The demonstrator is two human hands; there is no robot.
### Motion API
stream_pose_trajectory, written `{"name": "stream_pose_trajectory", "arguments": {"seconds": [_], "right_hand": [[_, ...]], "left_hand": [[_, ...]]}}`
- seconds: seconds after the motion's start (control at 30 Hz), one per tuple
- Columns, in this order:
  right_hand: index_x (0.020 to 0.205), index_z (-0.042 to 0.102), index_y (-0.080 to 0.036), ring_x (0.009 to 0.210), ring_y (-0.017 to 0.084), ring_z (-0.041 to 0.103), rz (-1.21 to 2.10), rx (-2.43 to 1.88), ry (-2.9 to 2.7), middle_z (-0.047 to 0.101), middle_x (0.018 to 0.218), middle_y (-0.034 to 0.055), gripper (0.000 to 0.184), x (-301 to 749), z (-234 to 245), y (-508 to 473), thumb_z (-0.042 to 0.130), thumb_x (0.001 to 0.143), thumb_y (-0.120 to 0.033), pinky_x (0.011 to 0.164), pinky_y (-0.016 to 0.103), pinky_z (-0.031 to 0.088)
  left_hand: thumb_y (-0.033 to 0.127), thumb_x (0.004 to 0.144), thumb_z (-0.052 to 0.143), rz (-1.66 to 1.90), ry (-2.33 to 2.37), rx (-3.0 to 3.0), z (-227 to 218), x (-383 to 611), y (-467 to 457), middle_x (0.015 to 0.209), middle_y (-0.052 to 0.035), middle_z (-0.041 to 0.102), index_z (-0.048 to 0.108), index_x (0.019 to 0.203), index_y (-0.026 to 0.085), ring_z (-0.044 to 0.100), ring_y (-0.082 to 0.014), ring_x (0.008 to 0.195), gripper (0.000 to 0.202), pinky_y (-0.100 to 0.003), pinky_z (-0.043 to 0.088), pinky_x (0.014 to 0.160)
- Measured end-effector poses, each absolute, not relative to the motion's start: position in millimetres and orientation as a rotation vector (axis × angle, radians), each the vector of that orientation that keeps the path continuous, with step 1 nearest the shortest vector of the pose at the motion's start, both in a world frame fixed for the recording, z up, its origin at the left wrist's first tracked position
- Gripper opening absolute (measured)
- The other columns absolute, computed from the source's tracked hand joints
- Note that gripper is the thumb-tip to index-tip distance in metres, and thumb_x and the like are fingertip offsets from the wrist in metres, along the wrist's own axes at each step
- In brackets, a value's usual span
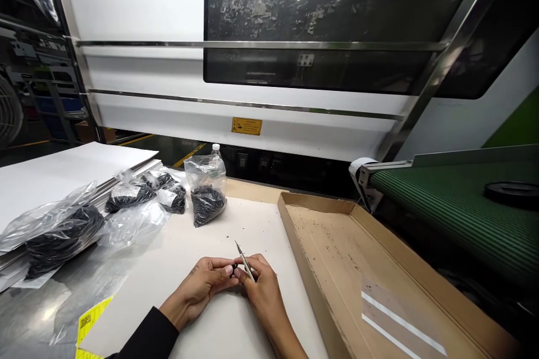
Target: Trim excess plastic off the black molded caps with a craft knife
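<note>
Both hands pinch small black part | right fingers clamp tweezers | cardboard tray edge near

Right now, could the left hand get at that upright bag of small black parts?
Probably yes: only bare white tabletop lies between the left hand and the bag of small black parts, though its fingertips hold a tiny black piece.

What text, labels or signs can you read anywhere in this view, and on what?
None is legible.
Yellow warning label on the white machine panel: print too small.
Yellow tag on the steel table: blurred.
White labels on the bags of black parts: unreadable.
</note>
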State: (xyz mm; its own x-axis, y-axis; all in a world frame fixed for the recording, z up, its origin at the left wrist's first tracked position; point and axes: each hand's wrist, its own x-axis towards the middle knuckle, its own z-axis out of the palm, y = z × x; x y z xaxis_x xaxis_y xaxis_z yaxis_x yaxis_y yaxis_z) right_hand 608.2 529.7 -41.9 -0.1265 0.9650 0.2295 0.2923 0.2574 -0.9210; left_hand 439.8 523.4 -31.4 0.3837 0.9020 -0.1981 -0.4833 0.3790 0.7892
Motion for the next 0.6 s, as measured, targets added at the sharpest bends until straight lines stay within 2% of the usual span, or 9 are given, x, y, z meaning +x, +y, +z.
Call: {"name": "stream_pose_trajectory", "arguments": {"seconds": [0.23,0.43,0.6], "right_hand": [[0.098,0.076,-0.023,0.08,0.023,0.056,1.012,-1.125,-1.652,0.058,0.087,0.0038,0.024,610,-40,532,0.061,0.081,-0.031,0.069,0.029,0.042],[0.104,0.075,-0.023,0.084,0.023,0.059,1.059,-1.047,-1.665,0.061,0.088,0.0037,0.024,610,-36,531,0.064,0.086,-0.034,0.073,0.029,0.043],[0.112,0.073,-0.026,0.086,0.022,0.058,1.06,-0.984,-1.716,0.06,0.088,0.0029,0.025,611,-34,530,0.059,0.094,-0.034,0.076,0.029,0.042]], "left_hand": [[0.02,0.068,0.083,0.989,0.751,0.728,-32,441,525,0.104,-0.0219,0.068,0.07,0.105,0.001,0.067,-0.0193,0.088,0.043,-0.024,0.055,0.082],[0.019,0.068,0.083,1.016,0.752,0.696,-41,440,528,0.1,-0.0185,0.069,0.071,0.104,0.003,0.067,-0.0189,0.087,0.041,-0.024,0.054,0.085],[0.015,0.07,0.08,1.024,0.716,0.679,-40,437,528,0.102,-0.019,0.068,0.07,0.105,0.002,0.066,-0.0168,0.088,0.038,-0.021,0.054,0.086]]}}
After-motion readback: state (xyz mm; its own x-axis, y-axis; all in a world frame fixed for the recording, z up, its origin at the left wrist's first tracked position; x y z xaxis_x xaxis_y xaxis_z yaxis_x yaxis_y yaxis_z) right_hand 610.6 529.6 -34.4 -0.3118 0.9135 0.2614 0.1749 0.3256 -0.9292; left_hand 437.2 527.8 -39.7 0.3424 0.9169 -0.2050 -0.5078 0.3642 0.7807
